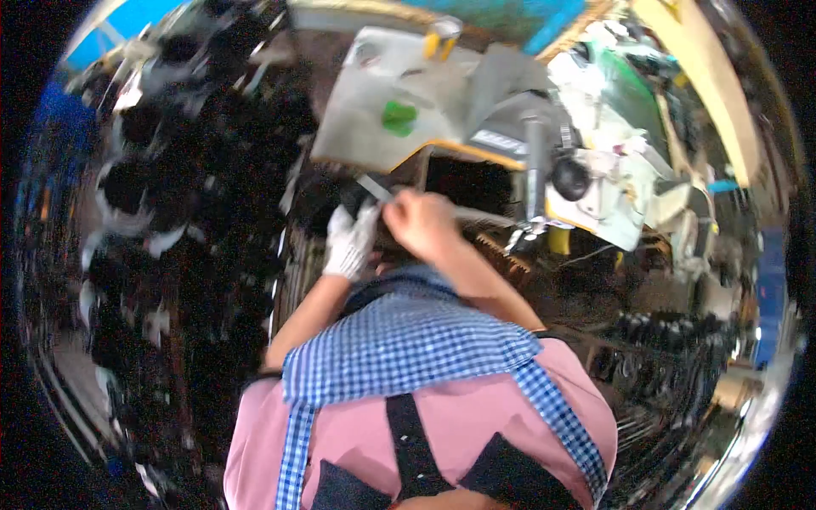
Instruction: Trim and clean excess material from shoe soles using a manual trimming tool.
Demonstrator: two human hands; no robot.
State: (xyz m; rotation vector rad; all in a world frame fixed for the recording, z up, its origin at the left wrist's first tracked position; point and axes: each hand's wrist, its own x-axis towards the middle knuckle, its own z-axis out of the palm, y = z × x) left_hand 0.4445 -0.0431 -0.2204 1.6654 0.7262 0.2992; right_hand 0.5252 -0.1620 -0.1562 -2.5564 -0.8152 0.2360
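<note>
Nearest the camera, a blue-checked cloth [408, 348] is draping over the person's pink top [459, 425], dark straps crossing it, likely just keeping the clothing covered while working. Both forearms are reaching up and forward from there.

Left hand [350, 242] is wearing a white glove, and its grip is curling closed around a dark piece [327, 200] of material, pressing it steady at the near edge of the tabletop [374, 144]. The glove looks like protection for the steadying hand.

Right hand [421, 223] is bare, its grip bunching shut on something small; a thin grey strip [372, 187] is sticking out up and left from just beside the fingers, possibly a blade or a tool, too blurred to tell. The two hands are touching or nearly so, so the dark piece is sitting right between both grips, at the left glove's fingertips and just left of the right knuckles.

Further out, the grey tabletop is carrying a green patch [399, 117]. To the right, a sewing machine [586, 187], pale, is standing with a dark round knob. On the left, piles of dark shoe-like parts [161, 212] are stacking up, motion-blurred. At the far edge a blue surface [510, 17] is showing.
</note>
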